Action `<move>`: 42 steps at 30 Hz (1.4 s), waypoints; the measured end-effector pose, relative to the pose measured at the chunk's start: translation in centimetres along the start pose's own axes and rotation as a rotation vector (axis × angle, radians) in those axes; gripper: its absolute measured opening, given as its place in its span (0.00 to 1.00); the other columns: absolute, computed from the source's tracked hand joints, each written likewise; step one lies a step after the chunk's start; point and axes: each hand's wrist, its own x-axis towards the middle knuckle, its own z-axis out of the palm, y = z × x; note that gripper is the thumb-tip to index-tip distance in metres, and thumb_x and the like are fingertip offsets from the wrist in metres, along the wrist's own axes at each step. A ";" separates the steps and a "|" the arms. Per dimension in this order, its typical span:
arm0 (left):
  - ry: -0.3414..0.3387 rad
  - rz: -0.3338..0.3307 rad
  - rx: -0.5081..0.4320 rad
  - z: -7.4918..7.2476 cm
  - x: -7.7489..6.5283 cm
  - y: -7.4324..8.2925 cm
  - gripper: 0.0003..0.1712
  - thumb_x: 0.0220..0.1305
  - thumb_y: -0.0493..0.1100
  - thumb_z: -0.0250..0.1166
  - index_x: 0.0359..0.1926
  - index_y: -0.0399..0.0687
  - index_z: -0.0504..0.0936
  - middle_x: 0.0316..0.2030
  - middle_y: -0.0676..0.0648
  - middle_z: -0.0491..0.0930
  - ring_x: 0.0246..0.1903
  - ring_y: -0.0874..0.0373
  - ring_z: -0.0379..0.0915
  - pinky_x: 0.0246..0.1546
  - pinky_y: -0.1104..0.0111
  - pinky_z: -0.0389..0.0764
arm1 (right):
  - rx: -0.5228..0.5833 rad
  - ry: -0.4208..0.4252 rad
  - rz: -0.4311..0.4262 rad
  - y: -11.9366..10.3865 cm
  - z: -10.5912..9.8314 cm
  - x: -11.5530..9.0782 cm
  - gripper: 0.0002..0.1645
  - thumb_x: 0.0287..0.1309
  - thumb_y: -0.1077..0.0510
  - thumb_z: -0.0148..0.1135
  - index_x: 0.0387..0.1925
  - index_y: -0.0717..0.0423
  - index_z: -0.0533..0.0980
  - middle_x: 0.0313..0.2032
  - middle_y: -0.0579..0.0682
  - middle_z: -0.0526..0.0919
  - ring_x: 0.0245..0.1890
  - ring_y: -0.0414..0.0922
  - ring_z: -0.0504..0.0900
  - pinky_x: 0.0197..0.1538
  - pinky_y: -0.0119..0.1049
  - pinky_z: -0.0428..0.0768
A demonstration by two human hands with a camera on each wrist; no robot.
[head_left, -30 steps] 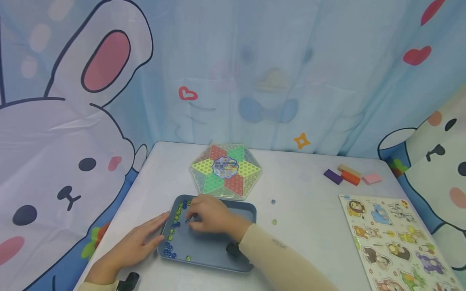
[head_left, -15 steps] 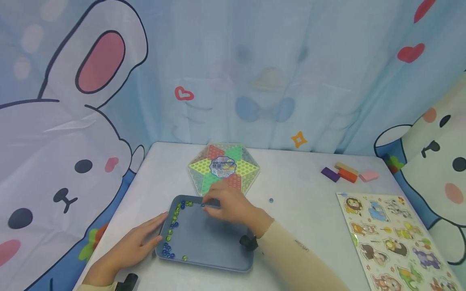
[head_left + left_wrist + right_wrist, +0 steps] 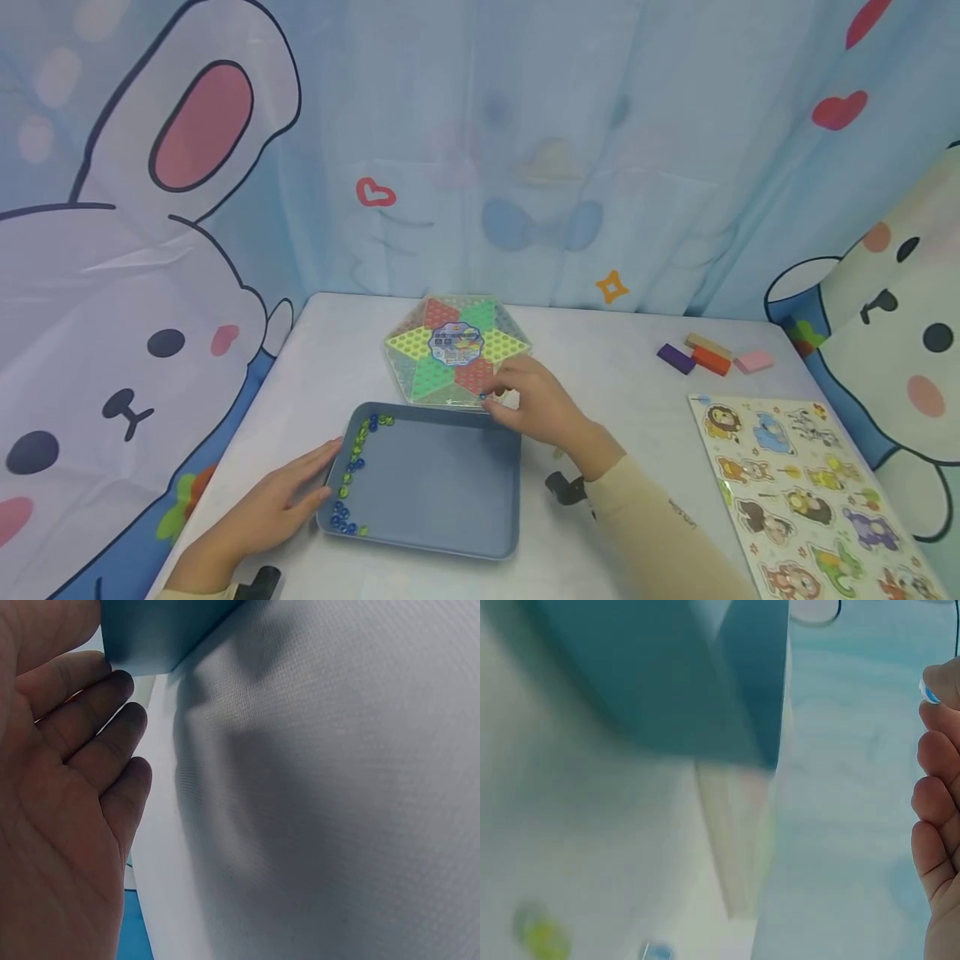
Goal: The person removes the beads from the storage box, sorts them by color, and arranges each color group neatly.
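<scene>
Two hands at a tray of glass marbles. In the head view we see the right hand pinching a blue marble between thumb and forefinger; the marble appears just beyond the back right corner of the grey-blue tray, against the front edge of a hexagonal star-patterned board. The right wrist view confirms the grip — only a sliver of the marble shows between thumb and fingertip — though we cannot tell its height above the table.

The left hand grips nothing: its fingers lie extended along the tray's left side, where we see them apparently touching the rim. Inside the tray, green marbles and blue marbles line the left wall, with a few around both left corners. Two loose marbles, one yellow-green and one blue, lie blurred outside the tray in the right wrist view. At the right we note four coloured blocks and, nearer the viewer, an animal board — both well apart from the hands.
</scene>
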 end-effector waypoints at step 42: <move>-0.041 -0.062 -0.005 -0.2 0.2 0.6 0.36 0.78 0.57 0.60 0.80 0.57 0.64 0.78 0.52 0.67 0.76 0.49 0.65 0.71 0.49 0.71 | -0.092 -0.209 0.435 11.0 -1.3 -7.7 0.08 0.57 0.53 0.76 0.39 0.47 0.88 0.33 0.39 0.83 0.38 0.40 0.77 0.47 0.41 0.83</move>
